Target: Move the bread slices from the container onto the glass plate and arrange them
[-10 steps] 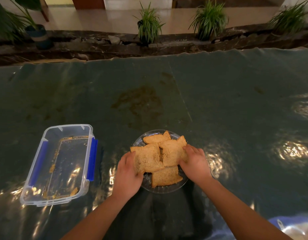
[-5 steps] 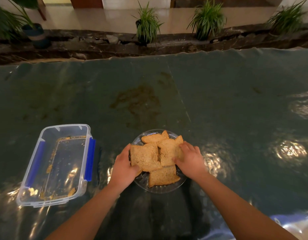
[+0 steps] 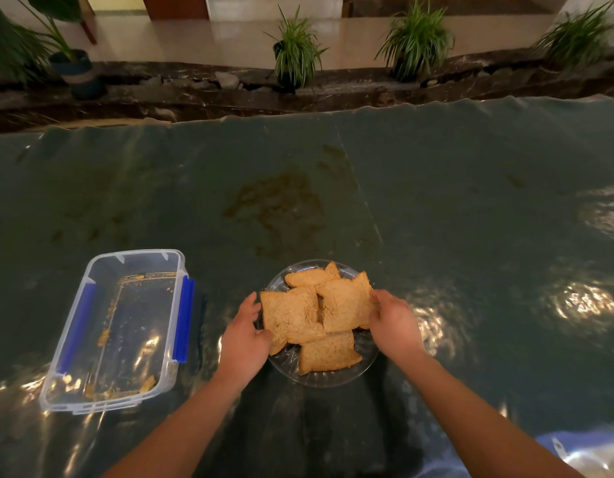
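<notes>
Basically bread slices (image 3: pixel 319 315) are being nudged on the glass plate (image 3: pixel 366 362), w/ left hand (image 3: pixel 245 339) & right hand (image 3: pixel 393 320) fingers pinching edges; container (image 3: pixel 91 343) emptied. Prob light, soft, crumbly, so best gripped gently at crusts.

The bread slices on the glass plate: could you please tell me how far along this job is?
Moving looks done: the clear plastic container with blue clips holds only crumbs, and the brown bread slices lie overlapping on the round glass plate. Arranging is in hand: the left hand touches the left slice's edge and the right hand the right slice's. What is left is tidying the layout and letting go.
</notes>
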The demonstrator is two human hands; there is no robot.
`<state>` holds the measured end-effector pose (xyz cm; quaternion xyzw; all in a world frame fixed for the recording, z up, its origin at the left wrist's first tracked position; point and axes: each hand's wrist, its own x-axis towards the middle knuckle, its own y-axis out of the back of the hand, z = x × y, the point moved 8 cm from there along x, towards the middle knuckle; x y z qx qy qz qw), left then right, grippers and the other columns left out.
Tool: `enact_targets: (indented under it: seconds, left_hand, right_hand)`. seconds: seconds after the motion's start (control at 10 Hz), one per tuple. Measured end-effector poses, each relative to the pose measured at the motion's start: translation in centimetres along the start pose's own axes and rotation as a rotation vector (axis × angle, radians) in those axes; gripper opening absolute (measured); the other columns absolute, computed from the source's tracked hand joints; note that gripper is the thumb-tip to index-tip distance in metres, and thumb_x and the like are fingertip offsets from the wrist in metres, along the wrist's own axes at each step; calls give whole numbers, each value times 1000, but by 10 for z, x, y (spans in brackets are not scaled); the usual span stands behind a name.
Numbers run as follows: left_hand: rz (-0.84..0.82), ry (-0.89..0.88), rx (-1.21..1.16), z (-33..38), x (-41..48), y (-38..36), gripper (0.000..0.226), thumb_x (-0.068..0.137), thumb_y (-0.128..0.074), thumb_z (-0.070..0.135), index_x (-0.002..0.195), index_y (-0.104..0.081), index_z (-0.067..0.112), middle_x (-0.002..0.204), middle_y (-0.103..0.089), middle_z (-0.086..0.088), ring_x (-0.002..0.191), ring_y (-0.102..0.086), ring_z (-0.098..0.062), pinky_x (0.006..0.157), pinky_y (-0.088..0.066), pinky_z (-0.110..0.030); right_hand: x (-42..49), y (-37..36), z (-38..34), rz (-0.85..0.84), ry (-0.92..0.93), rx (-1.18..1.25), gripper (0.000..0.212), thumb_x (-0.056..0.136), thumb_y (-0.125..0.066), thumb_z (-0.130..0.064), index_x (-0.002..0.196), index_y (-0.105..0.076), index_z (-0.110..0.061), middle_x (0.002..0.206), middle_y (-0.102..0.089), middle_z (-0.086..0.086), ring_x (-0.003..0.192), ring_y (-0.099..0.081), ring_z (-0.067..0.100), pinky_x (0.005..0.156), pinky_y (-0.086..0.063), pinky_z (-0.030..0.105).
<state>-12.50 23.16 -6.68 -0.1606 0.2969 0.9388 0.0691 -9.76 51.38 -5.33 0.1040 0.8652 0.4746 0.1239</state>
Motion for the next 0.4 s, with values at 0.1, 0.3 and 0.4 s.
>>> enact_targets:
  seconds: [0.1, 0.3, 0.4]
  left_hand:
    - [8, 11, 6, 0, 0, 2, 77, 87, -64, 9, 153, -25, 17, 145, -52, -6, 131, -50, -21, 106, -39, -38]
    - [59, -8, 18, 7, 3, 10, 74, 86, -66, 9, 151, -31, 18, 146, -50, -8, 131, -49, -23, 107, -41, -43]
    - [128, -32, 42, 15, 5, 19, 67, 88, -64, 13, 148, -36, 20, 147, -47, -8, 132, -48, -23, 108, -41, -45]
  right_hand:
    - [0, 7, 0, 40, 1, 28, 36, 87, -46, 1, 119, -59, -8, 108, -69, 12, 98, -63, 30, 79, -55, 39]
    - [2, 17, 7, 120, -29, 126, 27, 90, -47, -2, 107, -64, -14, 99, -68, 4, 84, -61, 18, 65, -42, 25]
    - [5, 23, 8, 139, -74, 173, 31, 89, -45, 2, 109, -65, -12, 103, -68, 5, 91, -62, 20, 72, -42, 24]
